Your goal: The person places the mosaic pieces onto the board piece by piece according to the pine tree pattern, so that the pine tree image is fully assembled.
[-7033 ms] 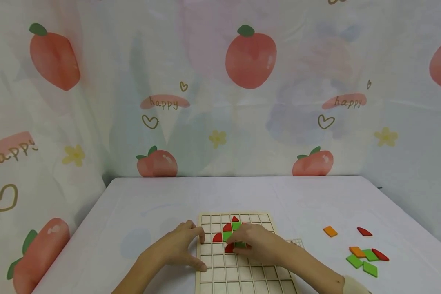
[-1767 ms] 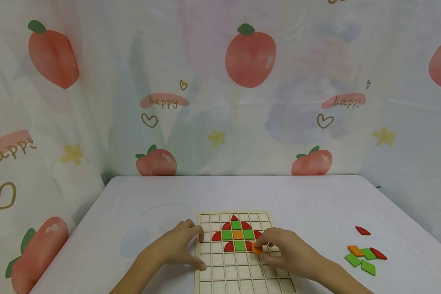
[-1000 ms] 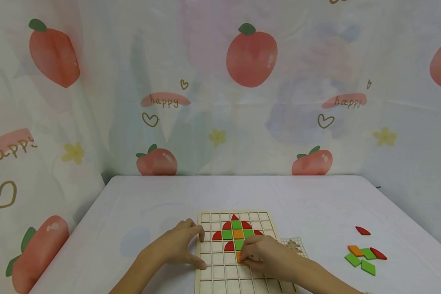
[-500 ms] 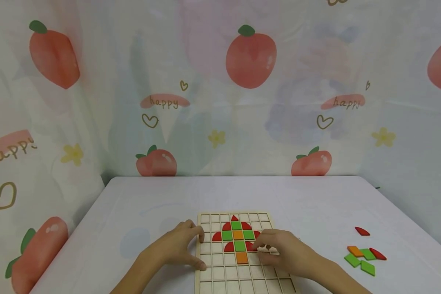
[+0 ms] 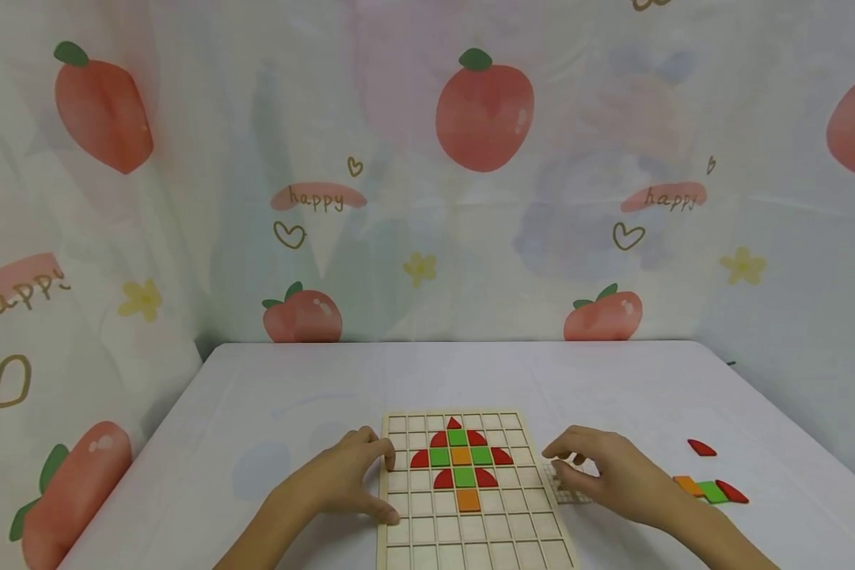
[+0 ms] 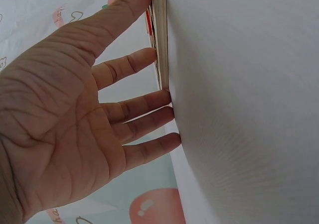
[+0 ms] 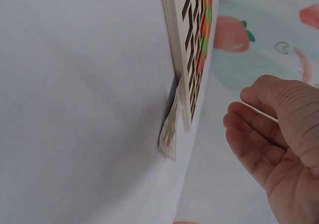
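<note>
My left hand [image 5: 352, 479] rests at the left edge of a wooden grid board [image 5: 427, 529], with thumb and fingertips touching its side. In the left wrist view, that hand's fingers [image 6: 137, 107] are straight. On the board, red quarter-round tiles [image 5: 443, 479], green square tiles [image 5: 464, 476], orange square tiles [image 5: 469, 500] and a red triangle tile [image 5: 454, 423] form a tree-like shape. To the right of the board hovers my right hand [image 5: 616, 475], loosely curled and holding nothing. It partly covers a small pattern card [image 5: 571, 497], which the right wrist view shows beside the board.
Loose tiles lie on the white table [image 5: 313, 380] at the right: a red leaf-shaped one [image 5: 701, 448] by itself, then an orange [image 5: 687, 485], a green [image 5: 714, 492] and another red one [image 5: 734, 492] together. My right forearm crosses in front of them.
An orange tile was carried to the cell below the lowest green tile and let go. Afterwards my right hand touched near the lower-right red tile, then moved right, off the board. The left hand stayed put.
</note>
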Available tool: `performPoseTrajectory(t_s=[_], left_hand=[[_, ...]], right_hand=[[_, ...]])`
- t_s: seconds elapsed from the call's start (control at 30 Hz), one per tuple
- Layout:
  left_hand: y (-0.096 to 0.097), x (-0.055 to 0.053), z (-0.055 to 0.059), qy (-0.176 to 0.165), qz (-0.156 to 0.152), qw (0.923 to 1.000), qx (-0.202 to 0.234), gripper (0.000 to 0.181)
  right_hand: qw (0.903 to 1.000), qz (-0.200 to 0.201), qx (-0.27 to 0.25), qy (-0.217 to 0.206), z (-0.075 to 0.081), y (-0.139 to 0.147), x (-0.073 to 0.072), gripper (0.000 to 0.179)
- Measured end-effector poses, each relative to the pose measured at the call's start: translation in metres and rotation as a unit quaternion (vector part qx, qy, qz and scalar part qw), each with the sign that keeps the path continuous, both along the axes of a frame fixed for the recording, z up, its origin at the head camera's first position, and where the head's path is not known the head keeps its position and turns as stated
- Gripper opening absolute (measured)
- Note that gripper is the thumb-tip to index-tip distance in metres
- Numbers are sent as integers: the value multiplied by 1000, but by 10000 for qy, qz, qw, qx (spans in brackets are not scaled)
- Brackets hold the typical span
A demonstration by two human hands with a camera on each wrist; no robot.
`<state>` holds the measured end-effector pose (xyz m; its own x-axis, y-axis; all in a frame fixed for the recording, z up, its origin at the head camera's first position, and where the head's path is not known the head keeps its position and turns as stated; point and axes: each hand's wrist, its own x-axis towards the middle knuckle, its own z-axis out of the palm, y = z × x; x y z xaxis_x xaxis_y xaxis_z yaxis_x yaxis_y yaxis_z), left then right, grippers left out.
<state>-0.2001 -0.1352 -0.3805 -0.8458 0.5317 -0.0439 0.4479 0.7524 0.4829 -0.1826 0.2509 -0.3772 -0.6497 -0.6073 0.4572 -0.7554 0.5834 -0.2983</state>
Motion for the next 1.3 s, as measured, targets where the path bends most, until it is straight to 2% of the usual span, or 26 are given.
performPoseTrajectory(t_s=[0.23, 0.6, 0.93, 1.17, 1.3], left_hand=[[0, -1, -1, -38, 39, 10000, -40, 54], [0, -3, -4, -39, 23, 10000, -74, 54], [-1, -1, -1, -13, -25, 10000, -27, 54], [0, -2, -2, -21, 15, 10000, -74, 54], [0, -2, -2, -46, 42, 9999, -120, 54]], right_hand=[[9981, -157, -89, 581, -4, 23, 2, 39], [9942, -525, -251, 906, -11, 56, 8, 49], [9913, -1138, -15, 665, -17, 89, 20, 45], [9926, -1173, 201, 224, -24, 111, 26, 45], [9918, -1232, 282, 180, -30, 119, 28, 44]])
